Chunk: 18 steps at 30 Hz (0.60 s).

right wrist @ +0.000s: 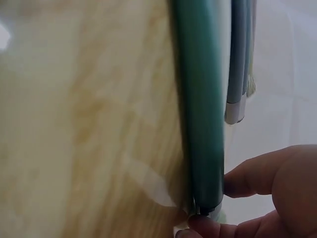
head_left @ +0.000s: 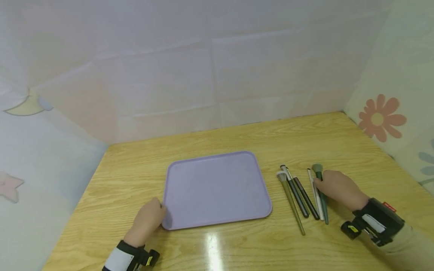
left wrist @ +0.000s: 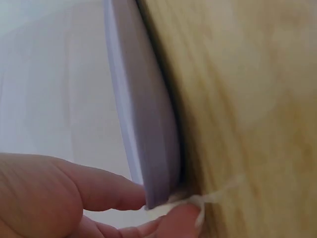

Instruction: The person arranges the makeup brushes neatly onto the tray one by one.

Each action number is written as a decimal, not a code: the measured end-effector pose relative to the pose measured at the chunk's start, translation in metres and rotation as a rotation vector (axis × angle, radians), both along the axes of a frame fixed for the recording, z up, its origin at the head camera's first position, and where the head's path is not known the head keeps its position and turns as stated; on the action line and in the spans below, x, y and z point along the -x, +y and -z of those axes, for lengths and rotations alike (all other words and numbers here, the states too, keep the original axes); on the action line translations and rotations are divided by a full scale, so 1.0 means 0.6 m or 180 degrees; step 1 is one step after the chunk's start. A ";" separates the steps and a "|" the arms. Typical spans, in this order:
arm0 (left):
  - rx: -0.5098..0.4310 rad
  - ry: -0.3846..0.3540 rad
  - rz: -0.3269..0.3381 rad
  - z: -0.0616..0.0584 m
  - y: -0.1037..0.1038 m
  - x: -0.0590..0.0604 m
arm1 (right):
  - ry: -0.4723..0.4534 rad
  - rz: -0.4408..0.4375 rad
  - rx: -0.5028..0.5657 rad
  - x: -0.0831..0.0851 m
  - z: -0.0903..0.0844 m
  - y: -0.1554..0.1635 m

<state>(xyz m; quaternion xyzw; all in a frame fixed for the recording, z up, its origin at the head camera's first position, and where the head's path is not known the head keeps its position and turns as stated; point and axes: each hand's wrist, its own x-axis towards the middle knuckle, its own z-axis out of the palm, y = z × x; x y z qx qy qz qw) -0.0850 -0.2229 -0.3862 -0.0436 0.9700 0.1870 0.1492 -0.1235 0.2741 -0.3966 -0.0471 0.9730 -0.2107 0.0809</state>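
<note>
A purple rectangular tray (head_left: 217, 192) lies flat on the wooden table. At its near left corner, my left hand (head_left: 149, 218) pinches the rim, with the thumb against the side and a fingertip at the lower edge in the left wrist view. My right hand (head_left: 340, 188) pinches a green makeup brush (right wrist: 202, 104) near its bristle end, thumb on one side and fingers on the other. This brush is the rightmost of a loose row. Beside it lies a thin white-handled brush (head_left: 317, 203), close to the thumb.
Left of the white brush lie dark-handled brushes (head_left: 299, 197) and one with an olive handle (head_left: 293, 207). Wood-grained table (head_left: 210, 248) surrounds the tray. A pale cloth (head_left: 217, 75) hangs behind, and a flower-printed side wall (head_left: 378, 118) stands at right.
</note>
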 end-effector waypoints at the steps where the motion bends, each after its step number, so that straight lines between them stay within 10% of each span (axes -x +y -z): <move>1: -0.0254 0.0000 -0.0265 0.000 -0.002 0.003 | -0.0001 -0.0014 0.0017 0.002 0.002 0.001; 18: -0.0628 -0.0092 -0.0182 -0.009 -0.005 0.030 | -0.0214 0.0138 0.0375 0.005 -0.008 0.003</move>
